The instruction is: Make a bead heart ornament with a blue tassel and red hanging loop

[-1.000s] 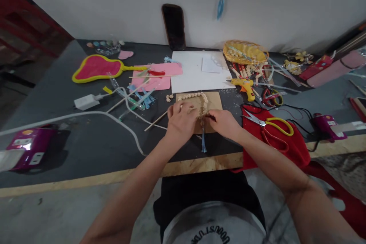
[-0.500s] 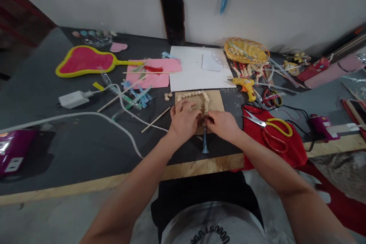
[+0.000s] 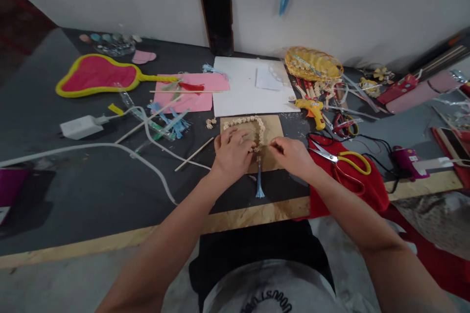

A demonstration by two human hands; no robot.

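Observation:
A cream-coloured beaded string (image 3: pixel 261 129) lies in a curve on a brown board (image 3: pixel 274 129), with a light blue tassel (image 3: pixel 259 183) hanging from its near end. Over the left part of the string, my left hand (image 3: pixel 232 155) rests with bent fingers, its thumb and fingertip closed on the string just above the tassel. My right hand (image 3: pixel 293 157) is a little to the right, thumb and finger pinched together, apart from the beads. Whatever is in that pinch is too small to make out.
Scissors (image 3: pixel 332 156) lie on a red cloth (image 3: pixel 319 200) at the right. Behind the board are a yellow glue gun (image 3: pixel 310 107), a white sheet (image 3: pixel 238 100) and a wicker basket (image 3: pixel 316 63). Sticks, a white cable (image 3: pixel 154 166) and a pink-and-yellow fan (image 3: pixel 101 76) spread leftward.
My right hand has drawn away from the string to the right; its fingers were beside my left fingertips before. My left hand stays on the beads. The view has shifted slightly.

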